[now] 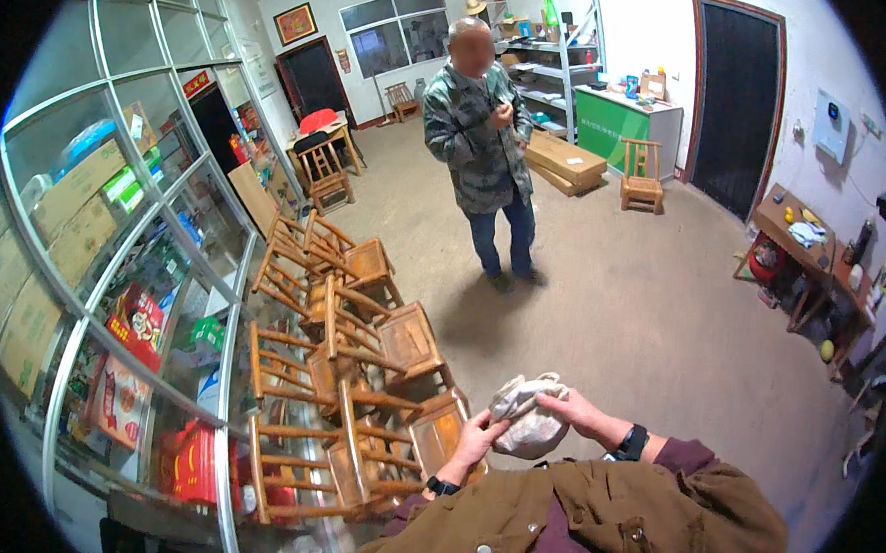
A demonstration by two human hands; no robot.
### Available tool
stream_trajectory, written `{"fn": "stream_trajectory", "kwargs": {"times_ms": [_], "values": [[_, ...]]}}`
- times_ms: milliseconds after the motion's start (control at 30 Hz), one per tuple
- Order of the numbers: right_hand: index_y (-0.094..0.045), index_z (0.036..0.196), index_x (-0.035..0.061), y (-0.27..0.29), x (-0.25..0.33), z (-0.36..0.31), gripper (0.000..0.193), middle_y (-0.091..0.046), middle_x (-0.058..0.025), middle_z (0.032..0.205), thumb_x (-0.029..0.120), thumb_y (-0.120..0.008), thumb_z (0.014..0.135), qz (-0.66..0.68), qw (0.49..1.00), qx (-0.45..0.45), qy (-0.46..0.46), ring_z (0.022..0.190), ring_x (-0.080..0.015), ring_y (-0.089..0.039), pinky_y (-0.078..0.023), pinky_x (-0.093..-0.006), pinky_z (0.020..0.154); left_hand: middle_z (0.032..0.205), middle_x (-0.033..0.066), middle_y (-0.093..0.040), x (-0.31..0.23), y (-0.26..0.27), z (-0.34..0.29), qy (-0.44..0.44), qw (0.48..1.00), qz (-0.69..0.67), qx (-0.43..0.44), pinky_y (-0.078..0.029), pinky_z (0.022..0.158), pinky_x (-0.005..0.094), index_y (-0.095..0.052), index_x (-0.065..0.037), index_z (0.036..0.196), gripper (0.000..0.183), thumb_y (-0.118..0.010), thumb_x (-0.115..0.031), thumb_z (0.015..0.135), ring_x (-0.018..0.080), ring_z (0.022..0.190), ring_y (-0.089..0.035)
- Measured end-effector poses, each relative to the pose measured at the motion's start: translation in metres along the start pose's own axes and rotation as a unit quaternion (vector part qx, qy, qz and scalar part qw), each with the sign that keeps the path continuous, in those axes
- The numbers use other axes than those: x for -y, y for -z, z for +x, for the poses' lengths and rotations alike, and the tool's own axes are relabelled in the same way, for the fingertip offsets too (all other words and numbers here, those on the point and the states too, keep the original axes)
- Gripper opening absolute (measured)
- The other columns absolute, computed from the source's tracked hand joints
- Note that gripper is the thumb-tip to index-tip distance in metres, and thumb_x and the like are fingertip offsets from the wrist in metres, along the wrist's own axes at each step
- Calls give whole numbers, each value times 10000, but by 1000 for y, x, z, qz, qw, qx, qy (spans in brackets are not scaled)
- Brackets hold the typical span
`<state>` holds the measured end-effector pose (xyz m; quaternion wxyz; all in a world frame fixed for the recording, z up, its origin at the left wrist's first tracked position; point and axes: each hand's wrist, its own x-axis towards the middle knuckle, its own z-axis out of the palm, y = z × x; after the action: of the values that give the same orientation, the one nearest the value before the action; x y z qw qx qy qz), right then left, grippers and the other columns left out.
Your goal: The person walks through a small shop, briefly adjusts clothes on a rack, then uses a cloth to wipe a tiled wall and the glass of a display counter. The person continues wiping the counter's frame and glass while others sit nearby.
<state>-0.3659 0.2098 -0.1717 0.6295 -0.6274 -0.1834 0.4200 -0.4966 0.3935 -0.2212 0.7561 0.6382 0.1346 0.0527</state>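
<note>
Between both hands, in front of my chest, is a crumpled off-white cloth bundle (pixel 530 428), which looks like a soft bag or folded rag; its exact kind I cannot make out. My left hand (pixel 476 441) grips its left side, thumb on top. On the upper right edge, my right hand (pixel 578 412) holds it with the thumb pressed on the fabric. Dark bands sit on both wrists. Just left of my left hand stand several brown wooden chairs (pixel 410 340), crowded together and partly stacked.
A person (pixel 480 143) in a camouflage jacket stands ahead, hands raised near the chest. Glass-fronted shelving (pixel 82 288) with boxes lines the left. Farther off are a cardboard box (pixel 566 159), a small chair (pixel 643 177) and a green-fronted counter (pixel 611 130). A wooden table (pixel 791 227) stands right.
</note>
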Motion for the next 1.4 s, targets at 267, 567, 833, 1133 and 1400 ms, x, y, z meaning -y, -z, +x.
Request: {"fn": "stream_trajectory", "kwargs": {"times_ms": [267,567,833,1133,1400], "values": [[-506,1154,63,28,9,102,404,-541,37,832,281,-646,843,1,996,63,-70,687,-56,-475,-395,-210,570,1123,48,-585,-22,51,108,-39,964,-253,-75,-430,878,292,-531,-33,1168,298,-473,-233,955,146,1002,-545],[-177,1425,34,43,56,247,823,-326,-96,1410,298,-664,816,113,968,201,100,1272,-193,-325,-268,-297,1056,1215,147,-543,-68,74,233,55,923,-367,-102,-430,956,436,-481,-13,1229,463,-296,-351,973,292,1108,-529],[-349,1346,9,103,136,357,625,-516,-105,1240,44,-642,795,139,983,119,33,1097,-181,-513,-430,-304,927,1132,118,-591,-78,77,382,115,935,-288,-172,-448,916,354,-525,-19,1159,370,-308,-238,956,219,1009,-577],[-437,1255,29,160,157,499,481,-541,-115,1190,260,-578,858,313,949,23,-13,1063,-216,-550,-458,-343,902,1176,52,-520,-100,140,491,104,971,-60,-206,-448,782,301,-409,-131,1280,428,-519,-319,912,163,1065,-491],[-359,1334,38,120,193,660,561,-518,-89,1186,90,-586,824,160,981,-17,112,1052,-173,-508,-453,-313,874,1377,20,-362,-143,237,610,49,988,-98,-110,-443,866,329,-287,-153,1400,569,-502,-385,927,157,1193,-415]]}}
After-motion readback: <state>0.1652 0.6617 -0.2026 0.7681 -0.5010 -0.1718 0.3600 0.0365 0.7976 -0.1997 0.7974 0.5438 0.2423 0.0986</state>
